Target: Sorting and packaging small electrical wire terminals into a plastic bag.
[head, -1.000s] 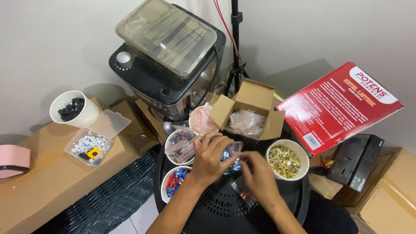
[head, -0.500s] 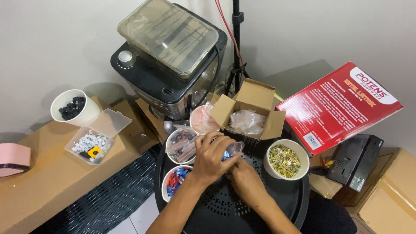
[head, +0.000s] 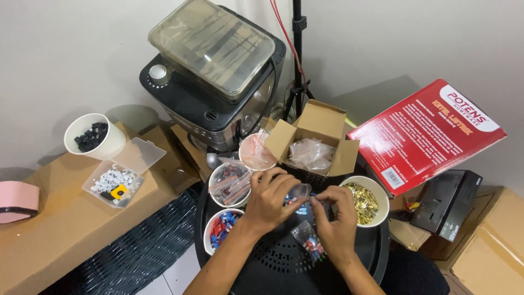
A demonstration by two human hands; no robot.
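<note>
Both hands meet over a round black perforated tray (head: 273, 267). My left hand (head: 268, 199) and my right hand (head: 334, 218) together pinch a small clear plastic bag (head: 299, 192) of red and blue small parts. A second little bag of red and blue parts (head: 309, 239) lies on the tray just under my right hand. Around the hands stand white cups: one with red and blue parts (head: 218, 229), one with small clear bags (head: 230, 183), one with brass-coloured parts (head: 364, 199).
An open cardboard box of clear bags (head: 314, 147) and a plastic-covered cup (head: 255, 152) sit behind the tray. A black appliance with a clear lid (head: 213, 82), a red box (head: 426, 131), a cup of black parts (head: 90, 136) and a clear case of white clips (head: 114, 180) stand around.
My right hand has moved up from the tray's front to meet my left hand at the small bag. The left hand stays about where it was.
</note>
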